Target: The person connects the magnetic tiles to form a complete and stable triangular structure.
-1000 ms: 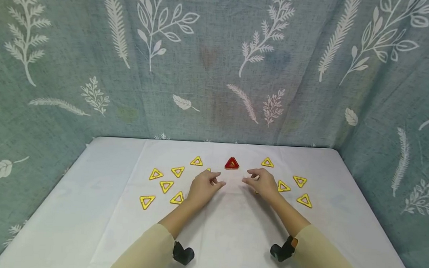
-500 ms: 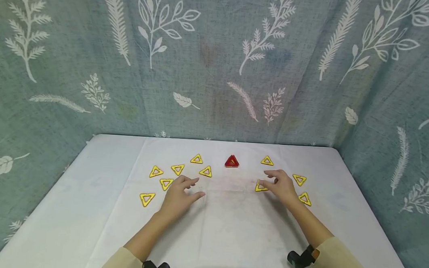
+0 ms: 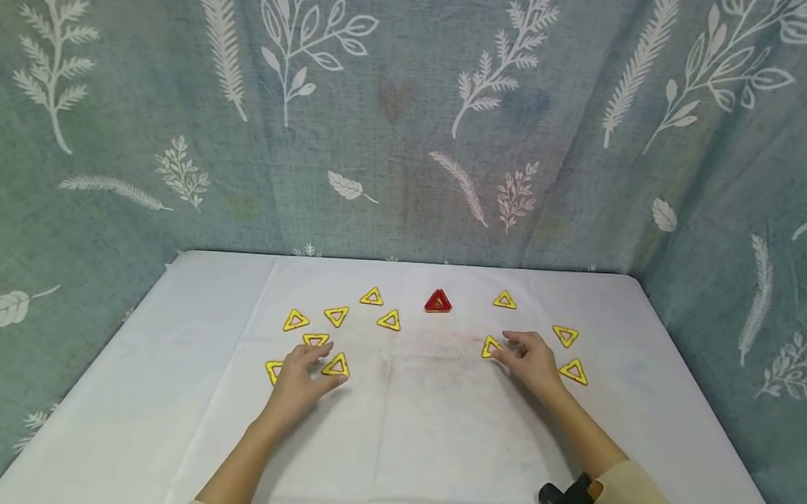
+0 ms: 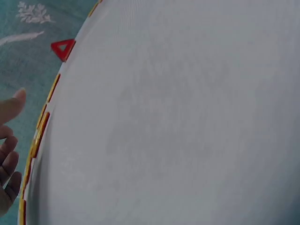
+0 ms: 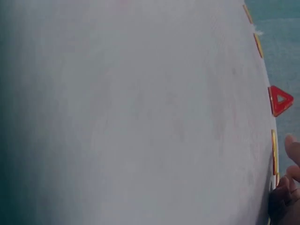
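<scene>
My left hand hovers at the left part of the table, thumb and fingers spread apart. A hollow yellow triangle tile lies between its fingers and thumb as seen from the head. In the left wrist view the fingers hold nothing. On the right side, my right hand is bent with thumb and index finger apart, beside another yellow triangle tile; whether the thumb touches it I cannot tell. At the back middle, red triangle tiles stand leaning together as a small pyramid.
Several yellow triangle tiles lie flat to the left, among them a rear tile. More lie to the right, such as an outer tile. A white cloth covers the table; a leaf-patterned curtain surrounds its back and sides.
My left hand has moved left and nearer from beside the centre. The right hand has shifted right, away from the middle, and uncovered a yellow triangle. The red pyramid stays put.
</scene>
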A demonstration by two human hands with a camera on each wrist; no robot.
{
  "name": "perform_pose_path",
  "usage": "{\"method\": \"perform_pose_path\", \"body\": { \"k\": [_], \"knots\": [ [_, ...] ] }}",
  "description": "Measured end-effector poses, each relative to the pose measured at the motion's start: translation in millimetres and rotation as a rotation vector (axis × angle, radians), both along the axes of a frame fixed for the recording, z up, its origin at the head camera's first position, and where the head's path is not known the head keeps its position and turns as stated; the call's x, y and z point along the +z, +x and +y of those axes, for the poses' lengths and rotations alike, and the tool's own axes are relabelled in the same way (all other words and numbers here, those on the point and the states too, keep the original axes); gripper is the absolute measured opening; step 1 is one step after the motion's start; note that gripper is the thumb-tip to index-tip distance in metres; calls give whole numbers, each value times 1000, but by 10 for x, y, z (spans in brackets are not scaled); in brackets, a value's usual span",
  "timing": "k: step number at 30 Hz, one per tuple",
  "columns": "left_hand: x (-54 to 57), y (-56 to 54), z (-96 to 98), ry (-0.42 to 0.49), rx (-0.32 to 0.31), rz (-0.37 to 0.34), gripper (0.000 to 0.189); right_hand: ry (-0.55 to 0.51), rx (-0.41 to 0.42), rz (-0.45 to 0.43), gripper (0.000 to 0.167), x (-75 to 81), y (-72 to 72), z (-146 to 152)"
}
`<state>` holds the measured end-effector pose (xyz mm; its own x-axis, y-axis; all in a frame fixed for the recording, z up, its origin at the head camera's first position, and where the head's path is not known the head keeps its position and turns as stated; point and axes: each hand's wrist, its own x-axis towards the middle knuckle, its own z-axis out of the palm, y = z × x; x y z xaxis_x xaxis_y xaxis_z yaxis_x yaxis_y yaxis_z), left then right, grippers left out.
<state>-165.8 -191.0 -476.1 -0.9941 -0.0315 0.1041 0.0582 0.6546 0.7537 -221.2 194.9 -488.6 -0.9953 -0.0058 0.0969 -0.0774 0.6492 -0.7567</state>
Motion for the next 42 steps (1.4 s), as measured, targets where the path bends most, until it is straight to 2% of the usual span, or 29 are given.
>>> {"method": "perform_pose_path", "body": {
  "k": [5, 10, 14, 16, 20, 27, 33, 42],
  "knots": [
    [-187, 20, -15, -10, 43, 24, 62, 34, -22, -17, 53, -48, -35, -71],
    [-290, 44, 10, -102, 62, 67, 59, 99, -51, -47, 53, -101, -24, -123],
    [-298, 54, 44, -203, 87, 87, 57, 158, -64, -56, 52, -108, -10, -174],
    [-302, 54, 55, -225, 96, 94, 55, 174, -65, -40, 50, -100, -1, -193],
    [-314, 51, 69, -221, 105, 100, 49, 194, -65, -22, 47, -80, 22, -213],
    [-332, 75, 102, -216, 83, 105, 46, 224, -16, -60, 48, -63, 105, -242],
    [-322, 94, 155, -191, 60, 115, 44, 188, 9, -71, 48, -80, 199, -270],
    [-278, 123, 321, -177, 32, 63, 44, 114, 35, 96, 41, -137, 347, -299]
  ]
}}
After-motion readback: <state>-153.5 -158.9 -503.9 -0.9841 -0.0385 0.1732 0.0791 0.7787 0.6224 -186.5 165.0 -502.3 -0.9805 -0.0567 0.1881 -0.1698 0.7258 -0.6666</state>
